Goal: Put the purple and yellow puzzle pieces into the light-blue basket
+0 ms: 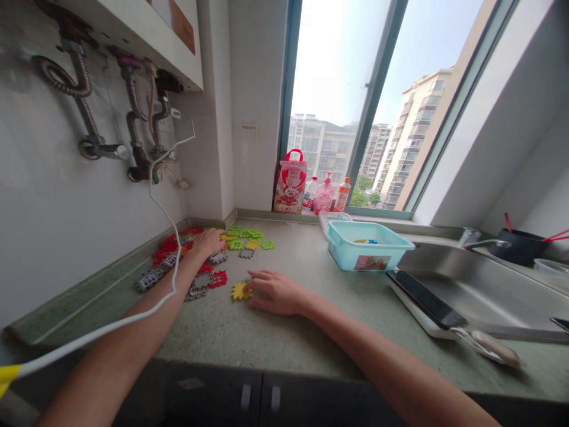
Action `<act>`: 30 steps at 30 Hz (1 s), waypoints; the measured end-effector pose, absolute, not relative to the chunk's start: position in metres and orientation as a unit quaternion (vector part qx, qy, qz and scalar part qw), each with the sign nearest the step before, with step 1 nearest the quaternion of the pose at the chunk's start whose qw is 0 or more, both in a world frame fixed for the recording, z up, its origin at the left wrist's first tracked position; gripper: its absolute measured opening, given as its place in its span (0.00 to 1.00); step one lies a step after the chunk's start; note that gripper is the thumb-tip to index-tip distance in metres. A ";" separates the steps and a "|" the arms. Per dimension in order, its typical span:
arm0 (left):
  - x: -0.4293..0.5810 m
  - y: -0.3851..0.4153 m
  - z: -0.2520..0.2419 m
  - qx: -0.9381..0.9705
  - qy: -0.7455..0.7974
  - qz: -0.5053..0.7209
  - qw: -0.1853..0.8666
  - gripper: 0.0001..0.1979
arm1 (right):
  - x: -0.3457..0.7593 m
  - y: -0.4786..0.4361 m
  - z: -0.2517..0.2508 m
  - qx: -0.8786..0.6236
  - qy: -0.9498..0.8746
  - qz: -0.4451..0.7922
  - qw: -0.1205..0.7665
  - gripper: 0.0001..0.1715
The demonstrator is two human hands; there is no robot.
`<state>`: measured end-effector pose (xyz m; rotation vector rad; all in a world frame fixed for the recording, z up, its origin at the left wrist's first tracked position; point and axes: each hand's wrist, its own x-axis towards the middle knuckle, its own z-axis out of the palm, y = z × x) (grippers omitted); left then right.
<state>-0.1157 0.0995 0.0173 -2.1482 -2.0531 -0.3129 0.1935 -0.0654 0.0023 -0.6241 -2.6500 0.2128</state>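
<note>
My left hand reaches into a heap of interlocking plastic puzzle pieces at the back left of the counter. Its fingers bend down among the pieces, and their tips are hidden, so their grip is unclear. Closer to me, my right hand rests low over the counter, fingers apart and stretched to the left. They touch the right edge of a flat yellow piece. Around my left hand lie red pieces, light green pieces and grey pieces. A grey wheel-like piece sits beside my left forearm.
A light blue plastic bin with a few pieces inside stands beside the steel sink. A black-topped board and a handled tool lie at the sink's edge. A white cable hangs across my left forearm. Bottles line the windowsill.
</note>
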 end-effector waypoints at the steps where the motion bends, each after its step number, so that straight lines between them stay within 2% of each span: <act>1: -0.115 0.099 0.018 -0.735 -0.665 -0.103 0.077 0.29 | 0.197 -0.060 0.001 -0.233 -0.945 0.085 0.214 0.20; 5: -0.110 0.098 0.020 -0.787 -0.606 -0.094 0.068 0.28 | 0.218 -0.041 -0.001 -0.283 -0.922 0.097 0.245 0.12; 14: -0.109 0.110 0.013 -0.761 -0.638 -0.079 0.086 0.24 | 0.258 -0.022 0.003 -0.366 -0.887 0.051 0.278 0.20; 20: -0.107 0.106 0.019 -0.754 -0.649 -0.064 0.082 0.22 | 0.270 -0.015 0.003 -0.385 -0.872 0.036 0.300 0.18; 26: -0.101 0.100 0.029 -0.771 -0.629 -0.045 0.089 0.26 | 0.265 -0.017 0.004 -0.365 -0.884 0.044 0.289 0.19; 30: -0.097 0.097 0.033 -0.766 -0.636 -0.021 0.095 0.22 | 0.267 -0.016 0.005 -0.380 -0.877 0.039 0.293 0.18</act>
